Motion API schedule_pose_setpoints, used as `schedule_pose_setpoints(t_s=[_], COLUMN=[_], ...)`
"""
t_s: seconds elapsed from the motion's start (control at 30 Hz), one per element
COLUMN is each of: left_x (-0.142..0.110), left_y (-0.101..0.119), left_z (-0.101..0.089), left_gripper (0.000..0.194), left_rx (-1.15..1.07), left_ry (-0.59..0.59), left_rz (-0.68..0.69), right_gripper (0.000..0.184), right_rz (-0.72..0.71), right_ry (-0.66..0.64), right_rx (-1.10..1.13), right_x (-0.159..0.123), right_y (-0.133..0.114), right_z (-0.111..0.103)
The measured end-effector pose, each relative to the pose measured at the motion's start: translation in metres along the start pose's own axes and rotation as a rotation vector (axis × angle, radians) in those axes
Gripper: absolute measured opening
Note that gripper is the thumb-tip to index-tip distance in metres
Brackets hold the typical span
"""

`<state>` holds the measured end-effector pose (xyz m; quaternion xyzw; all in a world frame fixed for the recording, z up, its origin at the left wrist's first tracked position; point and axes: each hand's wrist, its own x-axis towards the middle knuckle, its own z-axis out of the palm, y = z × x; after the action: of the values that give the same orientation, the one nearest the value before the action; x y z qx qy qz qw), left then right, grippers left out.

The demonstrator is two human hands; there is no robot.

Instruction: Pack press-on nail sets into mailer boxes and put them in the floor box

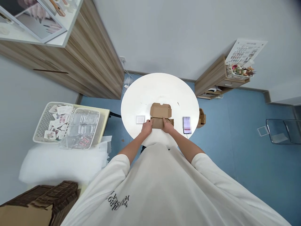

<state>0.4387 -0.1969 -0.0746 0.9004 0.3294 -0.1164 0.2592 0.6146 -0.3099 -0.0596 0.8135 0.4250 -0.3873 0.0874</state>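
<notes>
A small brown cardboard box (161,115) with its lid flap up sits on the round white table (160,88), near the front edge. My left hand (147,128) grips the box's left front corner, fingers curled around it. On the right front side my right hand (168,126) is closed on the box too. A small clear square packet (140,119) lies just left of the left hand. A phone (187,124) lies flat to the right of the right hand.
A white mesh basket (44,121) with clear trays and small cards stands on a side table at the left, above white foam sheets (61,161). Stacked brown cardboard (44,196) lies at bottom left. Wooden cabinets flank the table; another small box (202,117) sits behind its right edge.
</notes>
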Motion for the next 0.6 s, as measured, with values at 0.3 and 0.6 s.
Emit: schedule_pose_setpoints(t_s=[0.3,0.6], left_x=[-0.0089,-0.0042], left_y=[0.008,0.0037], left_z=[0.0083,0.0092], left_gripper=[0.053,0.037], left_rx=[0.059,0.322], left_ry=[-0.041,-0.054], left_rz=[0.119,0.192], right_gripper=[0.112,0.116], right_rz=[-0.011,-0.011], right_ry=[-0.007,-0.034], right_rx=[0.004,0.006], right_x=[-0.0027,-0.0013], right_y=[-0.0023,-0.0014], right_z=[-0.0021,-0.0025])
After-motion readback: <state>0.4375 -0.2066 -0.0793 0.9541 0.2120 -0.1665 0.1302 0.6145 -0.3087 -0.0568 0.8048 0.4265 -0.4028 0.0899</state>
